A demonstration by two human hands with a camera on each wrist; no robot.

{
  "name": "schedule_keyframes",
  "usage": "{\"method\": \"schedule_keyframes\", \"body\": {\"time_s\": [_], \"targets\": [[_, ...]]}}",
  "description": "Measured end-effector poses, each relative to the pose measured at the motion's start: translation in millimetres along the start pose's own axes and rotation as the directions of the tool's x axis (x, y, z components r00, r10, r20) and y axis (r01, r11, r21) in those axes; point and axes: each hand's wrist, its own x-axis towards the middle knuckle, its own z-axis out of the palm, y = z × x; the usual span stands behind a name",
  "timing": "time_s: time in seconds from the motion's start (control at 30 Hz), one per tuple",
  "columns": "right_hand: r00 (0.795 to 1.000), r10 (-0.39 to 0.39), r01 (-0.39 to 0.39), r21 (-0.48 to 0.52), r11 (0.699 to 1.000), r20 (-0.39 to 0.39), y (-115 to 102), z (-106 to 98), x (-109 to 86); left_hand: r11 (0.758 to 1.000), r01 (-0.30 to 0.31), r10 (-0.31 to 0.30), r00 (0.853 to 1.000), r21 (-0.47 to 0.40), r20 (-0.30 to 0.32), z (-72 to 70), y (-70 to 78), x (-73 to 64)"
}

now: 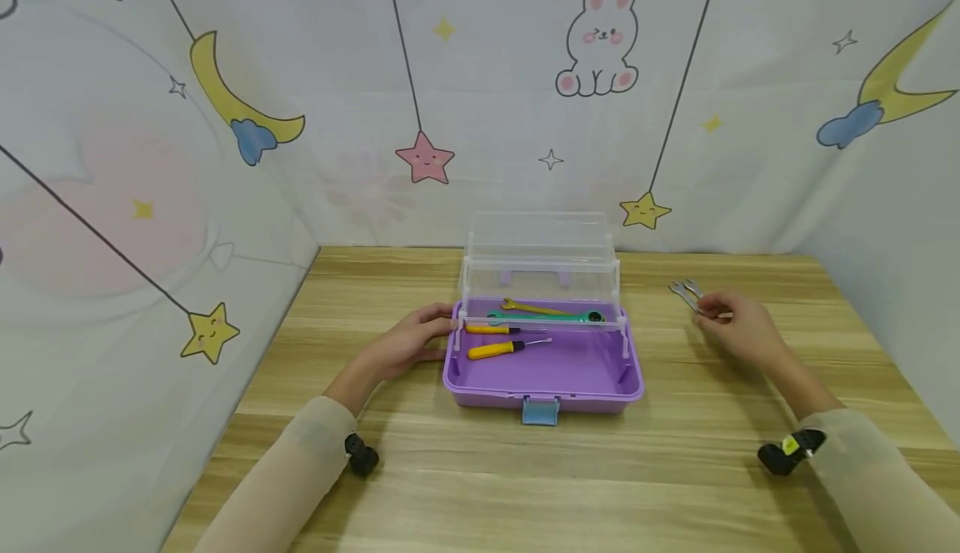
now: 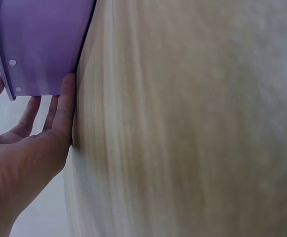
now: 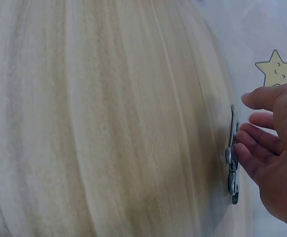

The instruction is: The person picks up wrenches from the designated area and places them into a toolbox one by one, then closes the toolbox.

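My left hand (image 1: 408, 343) is at the left end of a purple toolbox (image 1: 543, 405). In the left wrist view, its fairly straight fingers touch the box's end wall (image 2: 39, 44), with the thumb by the rim. At the right, my right hand (image 1: 738, 328) is over two small silver wrenches (image 1: 684, 296) lying on the table. The right wrist view has its fingertips against the metal wrenches (image 3: 233, 158), the thumb standing apart from them. Inside the toolbox are two yellow-handled screwdrivers (image 1: 491, 351), a green ratchet wrench (image 1: 551, 318) and a yellow wrench (image 1: 536, 309).
The toolbox's clear lid (image 1: 540, 240) stands raised at the back, and a light blue latch (image 1: 541, 411) hangs at its front. Beneath everything is a wood-grain table (image 1: 525, 486). A printed curtain (image 1: 510, 103) borders the table's back and sides.
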Motion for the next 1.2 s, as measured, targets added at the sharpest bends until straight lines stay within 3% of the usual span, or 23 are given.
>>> {"method": "schedule_keyframes", "body": {"time_s": [0.7,1.2], "targets": [[0.994,0.074,-0.069,-0.073,0.995,0.08,1.2,9.7,10.3,1.0,-0.026,0.026,0.999,-0.004,-0.02,4.6,-1.2,5.9],[0.983,0.106,-0.097,-0.066,0.993,0.147,-3.3,17.7,15.8,1.0,-0.003,0.003,1.0,0.001,-0.022,0.4,-1.9,2.1]]}}
